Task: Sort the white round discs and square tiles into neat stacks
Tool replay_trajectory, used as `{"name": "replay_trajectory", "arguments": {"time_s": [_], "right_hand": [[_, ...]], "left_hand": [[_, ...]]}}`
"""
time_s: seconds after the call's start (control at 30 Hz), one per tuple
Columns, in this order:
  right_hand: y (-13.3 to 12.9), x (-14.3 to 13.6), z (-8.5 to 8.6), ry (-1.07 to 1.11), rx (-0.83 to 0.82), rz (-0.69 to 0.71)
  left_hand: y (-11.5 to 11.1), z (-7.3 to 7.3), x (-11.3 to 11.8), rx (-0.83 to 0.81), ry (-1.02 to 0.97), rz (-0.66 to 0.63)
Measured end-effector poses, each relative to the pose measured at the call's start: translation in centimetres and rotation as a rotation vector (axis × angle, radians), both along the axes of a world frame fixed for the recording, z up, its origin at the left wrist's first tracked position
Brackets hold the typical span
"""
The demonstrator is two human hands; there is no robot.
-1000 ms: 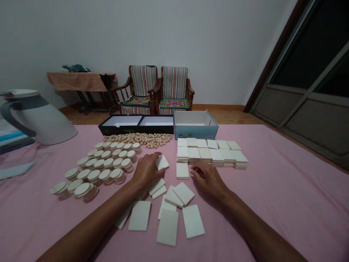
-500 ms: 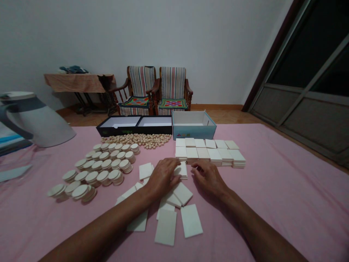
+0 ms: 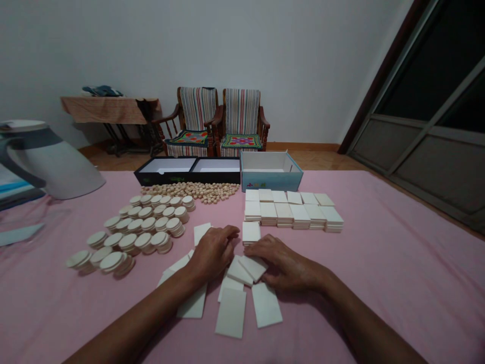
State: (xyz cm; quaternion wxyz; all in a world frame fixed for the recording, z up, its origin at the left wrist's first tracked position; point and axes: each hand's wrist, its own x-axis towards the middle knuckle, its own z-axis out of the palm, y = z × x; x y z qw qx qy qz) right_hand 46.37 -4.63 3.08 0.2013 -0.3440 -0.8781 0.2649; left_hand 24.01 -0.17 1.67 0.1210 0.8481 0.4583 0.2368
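Note:
My left hand (image 3: 214, 251) hovers over the loose pale square tiles, fingers loosely curved and apart, holding nothing. Its wrist and forearm hide part of the scattered tiles. My right hand (image 3: 282, 260) has its fingertips and thumb around a tilted square tile (image 3: 253, 267) that lies across another tile (image 3: 239, 271). Just beyond the fingertips is a short stack of square tiles (image 3: 251, 232). More loose tiles, such as one near tile (image 3: 231, 312) and another (image 3: 267, 304), lie flat in front of my hands.
Rows of stacked square tiles (image 3: 282, 215) stand behind my right hand. Stacked round discs (image 3: 144, 227) and small wooden beads (image 3: 204, 192) are to the left. A black divided tray (image 3: 162, 178) and light blue box (image 3: 271, 181) line the back. A jug (image 3: 64, 167) stands far left.
My left hand has drawn back left from the short tile stack, uncovering it. My right hand has moved left and nearer, onto the tilted tile.

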Motion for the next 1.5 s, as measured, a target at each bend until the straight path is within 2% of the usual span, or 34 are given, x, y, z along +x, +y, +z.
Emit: {"name": "replay_trajectory", "arguments": {"time_s": [0.27,0.33,0.43,0.53,0.7,0.83,1.0,1.07,1.2,1.5], "right_hand": [[0.1,0.3,0.4,-0.019,0.05,-0.008],[0.4,0.5,0.5,0.029,0.074,-0.074],[1.1,0.2,0.3,0.099,0.158,-0.244],[1.7,-0.7,0.0,0.08,0.219,-0.367],[2.3,-2.1,-0.2,0.058,0.276,-0.438],[2.0,-1.6,-0.1,0.115,0.28,-0.393],[0.6,-1.0,0.9,0.023,0.104,-0.069],[0.0,-1.1,1.4,-0.006,0.077,0.004],[-0.4,-1.9,1.9,-0.078,0.068,0.041],[-0.5,-3.3,1.5,-0.219,0.134,0.075]], "left_hand": [[-0.2,0.3,0.5,-0.023,0.096,-0.078],[-0.2,0.4,0.6,-0.035,0.083,-0.093],[-0.2,0.3,0.6,-0.065,0.03,-0.096],[-0.1,0.3,0.6,-0.124,-0.034,-0.089],[-0.2,0.1,0.4,-0.261,-0.158,-0.069],[-0.3,0.0,0.3,-0.272,-0.192,-0.067],[0.2,0.2,-0.1,-0.165,-0.2,-0.03],[0.4,0.3,-0.3,-0.145,-0.221,-0.008],[0.5,0.3,-0.4,-0.154,-0.275,0.0],[0.4,0.4,-0.2,-0.148,-0.256,-0.014]]}}
